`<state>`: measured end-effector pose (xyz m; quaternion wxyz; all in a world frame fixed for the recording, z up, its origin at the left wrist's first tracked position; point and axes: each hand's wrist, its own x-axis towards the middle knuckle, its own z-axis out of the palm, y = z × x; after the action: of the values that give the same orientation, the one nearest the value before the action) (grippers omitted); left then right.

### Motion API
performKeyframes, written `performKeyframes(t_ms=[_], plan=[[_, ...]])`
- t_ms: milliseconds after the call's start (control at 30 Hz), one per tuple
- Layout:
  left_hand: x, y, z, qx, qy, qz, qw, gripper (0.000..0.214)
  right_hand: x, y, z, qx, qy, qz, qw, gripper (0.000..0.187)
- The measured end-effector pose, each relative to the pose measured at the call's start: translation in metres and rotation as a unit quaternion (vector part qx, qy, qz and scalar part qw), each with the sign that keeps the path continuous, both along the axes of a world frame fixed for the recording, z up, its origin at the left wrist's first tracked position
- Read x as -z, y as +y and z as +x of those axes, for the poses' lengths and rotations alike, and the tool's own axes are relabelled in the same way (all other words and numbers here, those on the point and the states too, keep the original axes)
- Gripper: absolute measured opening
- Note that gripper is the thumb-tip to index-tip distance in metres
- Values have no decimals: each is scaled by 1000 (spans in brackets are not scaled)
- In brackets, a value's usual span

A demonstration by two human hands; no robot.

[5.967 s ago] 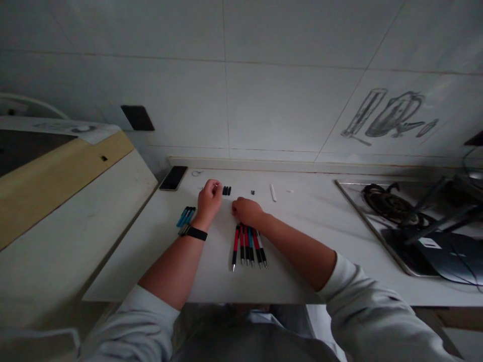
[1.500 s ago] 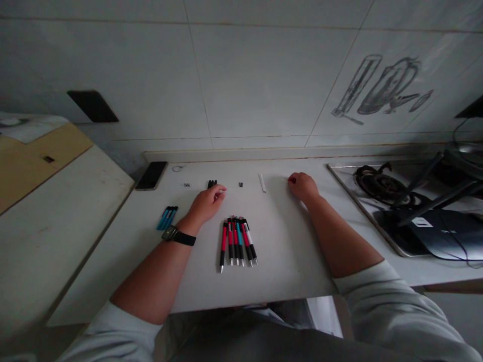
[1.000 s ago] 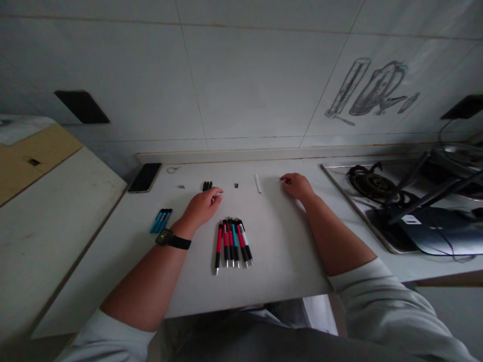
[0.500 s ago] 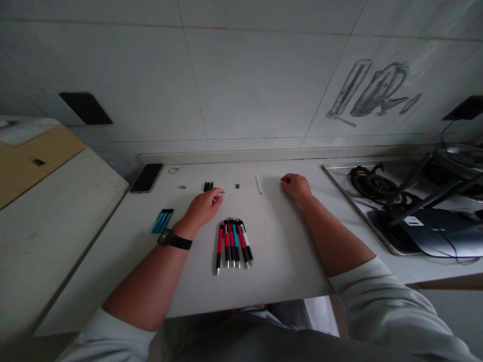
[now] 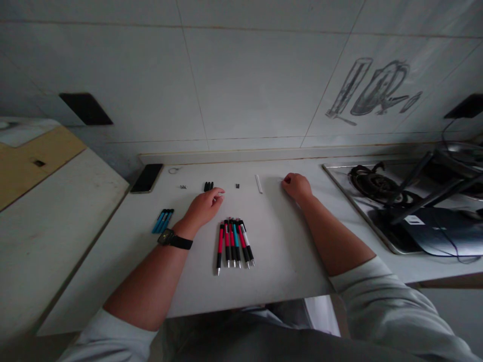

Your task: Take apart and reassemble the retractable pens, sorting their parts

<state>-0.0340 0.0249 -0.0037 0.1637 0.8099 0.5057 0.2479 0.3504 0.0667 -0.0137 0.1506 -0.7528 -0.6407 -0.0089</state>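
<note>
My left hand (image 5: 204, 206) rests on the white counter (image 5: 279, 261), fingers curled, pinching a small pale piece at its tips. It lies just in front of a few small black grips (image 5: 208, 186). My right hand (image 5: 296, 185) lies farther right with fingers curled down on the counter, fingertips over a tiny pale piece; whether it holds that piece is unclear. A white tube (image 5: 258, 183) lies to its left. Several assembled red, teal and white pens (image 5: 234, 244) lie side by side between my arms. Blue pen barrels (image 5: 162, 220) lie left of my left wrist.
A dark phone (image 5: 146, 178) lies at the counter's back left. Tiny dark parts (image 5: 237, 186) and small springs (image 5: 182, 186) sit along the back. A gas hob (image 5: 373, 186) with dark items on it fills the right. A tiled wall rises behind.
Since six seconds ago my right hand moved from the pens to the back right of the counter. My left hand came slightly nearer. Over the last second both hands have barely moved.
</note>
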Motion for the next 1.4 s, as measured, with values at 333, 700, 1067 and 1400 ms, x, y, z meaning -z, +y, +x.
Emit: performKeyframes(t_ms=[333,700,1067,1400], plan=[[-1,0,1,2,3,2,1000,33,-3,-2,-3,0,7,-12,1000,24],[0,-1,0,2,4,-2,1000,33,-7,-6,-6,-12,16,-15,1000,23],[-2,-1,1,3,-1,7,1000,30,-31,-18,-7,5,109,119,987,23],[-16,-12,7,38,44,60,997,21,-45,-91,-114,-361,175,-103,910,23]])
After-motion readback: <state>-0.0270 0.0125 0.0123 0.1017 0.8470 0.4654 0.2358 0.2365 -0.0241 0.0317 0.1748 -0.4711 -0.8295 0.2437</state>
